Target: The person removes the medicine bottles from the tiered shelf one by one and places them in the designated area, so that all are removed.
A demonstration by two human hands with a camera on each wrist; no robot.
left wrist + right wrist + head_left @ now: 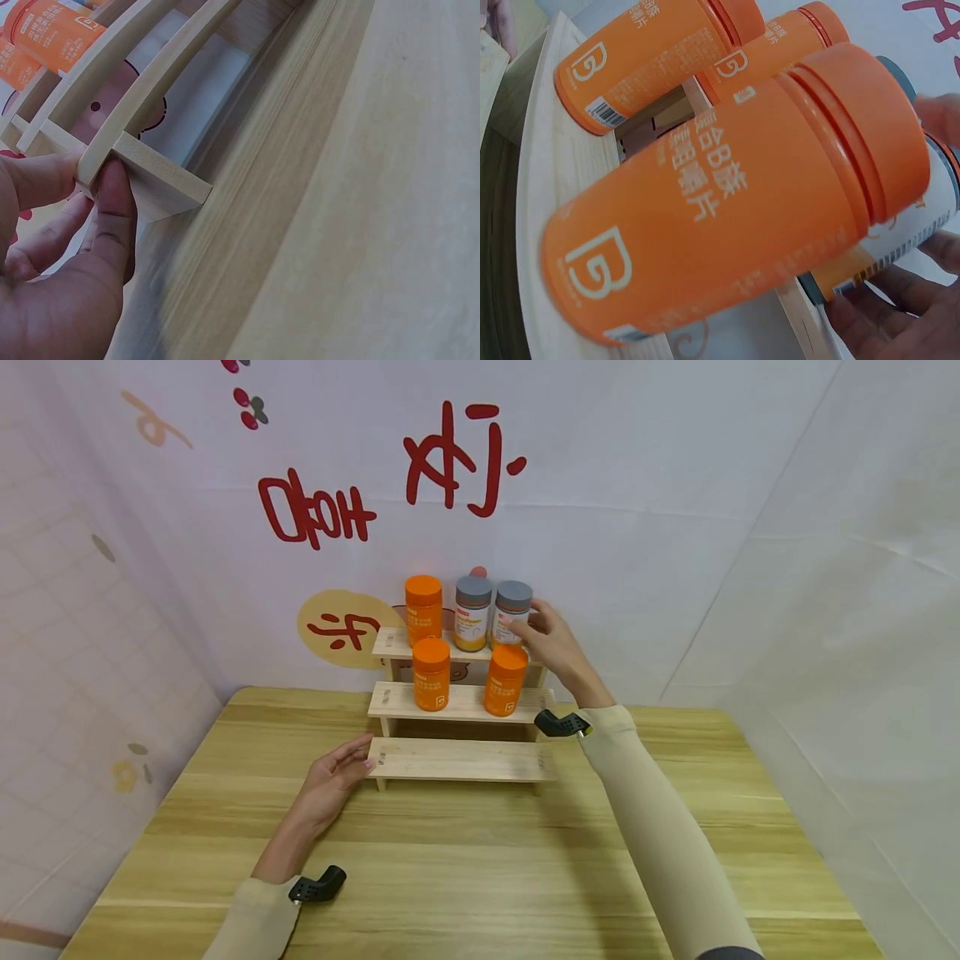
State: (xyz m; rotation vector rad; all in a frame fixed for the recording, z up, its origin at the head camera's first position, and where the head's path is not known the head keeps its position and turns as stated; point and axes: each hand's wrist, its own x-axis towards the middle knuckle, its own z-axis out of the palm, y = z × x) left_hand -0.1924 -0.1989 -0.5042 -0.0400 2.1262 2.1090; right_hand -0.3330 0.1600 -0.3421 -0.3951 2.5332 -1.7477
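Observation:
A three-step wooden rack (461, 760) stands on the table against the wall. My left hand (330, 785) pinches the left end of its lowest step, thumb above and fingers beneath in the left wrist view. On the top step, my right hand (558, 647) holds the rightmost grey-lidded bottle (512, 622), which is upright with a white label. Beside it stand another grey-lidded bottle (472, 620) and an orange bottle (423, 610). In the right wrist view, a near orange bottle (720, 202) covers part of the held bottle.
The middle step bears two orange bottles, one at left (431, 677) and one at right (504, 683), with a gap between them. Bare wood shows on the lowest step. A white printed wall cloth (637, 568) hangs close behind the rack. The wooden table (450, 877) extends toward me.

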